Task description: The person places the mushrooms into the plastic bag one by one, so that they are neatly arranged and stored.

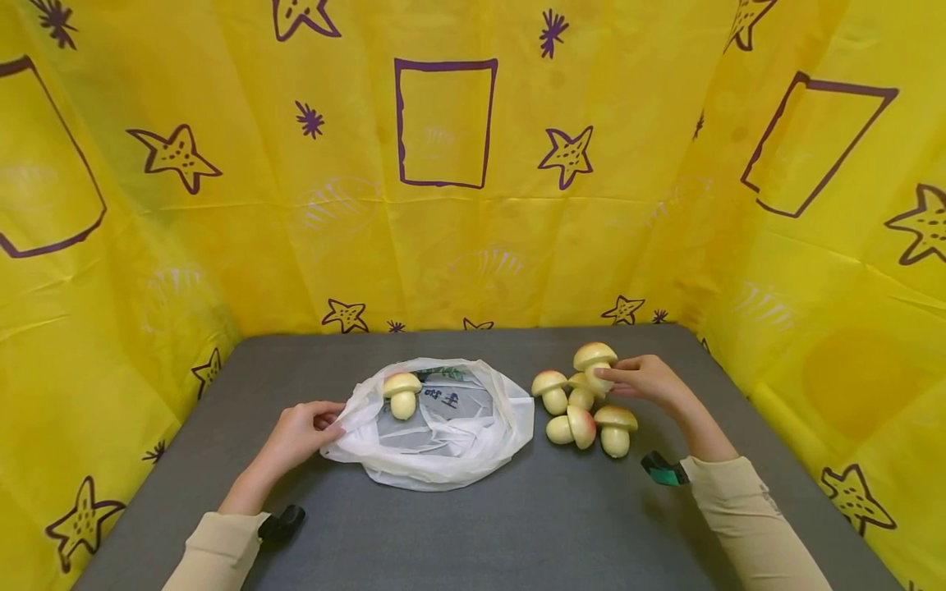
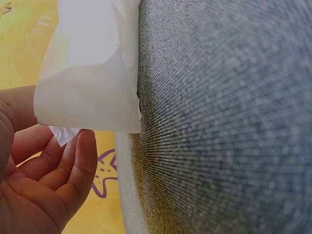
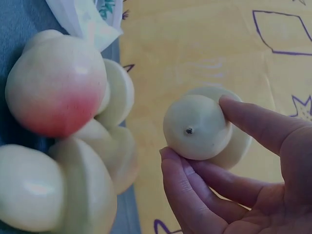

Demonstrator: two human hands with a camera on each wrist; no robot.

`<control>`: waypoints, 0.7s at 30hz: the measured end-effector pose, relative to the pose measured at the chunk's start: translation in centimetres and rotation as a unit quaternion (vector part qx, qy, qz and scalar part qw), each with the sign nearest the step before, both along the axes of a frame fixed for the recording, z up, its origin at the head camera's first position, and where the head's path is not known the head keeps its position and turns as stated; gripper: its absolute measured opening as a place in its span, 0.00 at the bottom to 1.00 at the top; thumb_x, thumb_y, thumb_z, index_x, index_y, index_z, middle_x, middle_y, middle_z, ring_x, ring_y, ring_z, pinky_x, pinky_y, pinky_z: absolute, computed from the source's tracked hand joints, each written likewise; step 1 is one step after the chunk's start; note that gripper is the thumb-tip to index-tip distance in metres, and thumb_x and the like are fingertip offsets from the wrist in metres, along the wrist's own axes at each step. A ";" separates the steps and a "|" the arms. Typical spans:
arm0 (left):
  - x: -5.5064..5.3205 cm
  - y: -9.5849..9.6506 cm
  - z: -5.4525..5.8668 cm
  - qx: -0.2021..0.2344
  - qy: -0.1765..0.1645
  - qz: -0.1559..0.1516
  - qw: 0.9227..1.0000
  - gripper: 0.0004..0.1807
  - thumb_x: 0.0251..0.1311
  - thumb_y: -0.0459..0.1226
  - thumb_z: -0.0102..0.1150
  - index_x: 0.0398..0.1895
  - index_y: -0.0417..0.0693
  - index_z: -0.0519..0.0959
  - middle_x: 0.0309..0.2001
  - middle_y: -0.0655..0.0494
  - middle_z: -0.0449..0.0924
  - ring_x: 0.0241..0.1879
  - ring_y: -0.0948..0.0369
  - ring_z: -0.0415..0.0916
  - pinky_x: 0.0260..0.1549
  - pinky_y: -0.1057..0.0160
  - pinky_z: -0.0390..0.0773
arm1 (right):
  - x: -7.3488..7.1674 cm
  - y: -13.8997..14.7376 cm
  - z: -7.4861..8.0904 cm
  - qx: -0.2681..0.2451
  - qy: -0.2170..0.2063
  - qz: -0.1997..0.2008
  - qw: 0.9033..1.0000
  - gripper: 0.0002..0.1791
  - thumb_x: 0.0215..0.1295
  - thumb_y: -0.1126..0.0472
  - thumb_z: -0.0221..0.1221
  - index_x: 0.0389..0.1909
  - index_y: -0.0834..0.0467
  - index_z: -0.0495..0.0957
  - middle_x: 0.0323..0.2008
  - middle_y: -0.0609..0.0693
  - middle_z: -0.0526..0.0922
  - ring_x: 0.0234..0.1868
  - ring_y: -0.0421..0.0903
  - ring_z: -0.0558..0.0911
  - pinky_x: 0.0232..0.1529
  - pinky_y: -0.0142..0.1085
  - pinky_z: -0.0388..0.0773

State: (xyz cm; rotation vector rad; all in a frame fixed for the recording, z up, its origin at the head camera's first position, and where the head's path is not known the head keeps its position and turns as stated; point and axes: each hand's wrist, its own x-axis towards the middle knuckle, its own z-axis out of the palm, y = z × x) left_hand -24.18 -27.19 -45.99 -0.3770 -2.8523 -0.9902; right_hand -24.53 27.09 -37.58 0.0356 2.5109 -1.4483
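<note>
A white plastic bag (image 1: 443,474) lies on the grey table with its mouth spread wide. One toy mushroom (image 1: 402,402) with a pale stem and yellow-red cap rests inside it. At the bag's left rim my left hand (image 1: 299,433) pinches the plastic (image 2: 90,92) between thumb and fingers. My right hand (image 1: 646,382) holds another mushroom (image 1: 594,358) by its stem, raised just above the pile; its stem end (image 3: 197,127) faces the right wrist camera. Below it sit several more mushrooms (image 1: 616,431), close together to the right of the bag.
The grey table (image 1: 473,542) extends in front of the bag and the pile. Yellow cloth (image 1: 443,246) with purple stars and frames hangs at the back and both sides. Dark wrist cameras (image 1: 281,524) sit under both sleeves.
</note>
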 end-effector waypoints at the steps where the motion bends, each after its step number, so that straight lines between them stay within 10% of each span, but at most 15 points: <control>1: 0.0 0.0 0.0 0.000 -0.001 0.000 1.000 0.19 0.50 0.34 0.68 0.47 0.38 0.82 0.34 0.51 0.84 0.31 0.61 0.78 0.27 0.69 0.76 | 0.0 -0.2 0.0 0.001 0.000 0.000 1.000 0.41 0.61 0.45 0.60 0.60 0.76 0.65 0.62 0.73 0.65 0.51 0.56 0.81 0.52 0.41 0.77; 21: 0.1 0.2 0.1 0.000 -0.008 0.003 1.000 0.19 0.51 0.34 0.68 0.47 0.38 0.82 0.35 0.51 0.84 0.32 0.61 0.77 0.28 0.69 0.76 | -0.6 -3.5 0.3 0.002 -0.004 0.025 1.000 0.43 0.60 0.44 0.61 0.63 0.74 0.64 0.62 0.70 0.68 0.52 0.57 0.81 0.56 0.46 0.74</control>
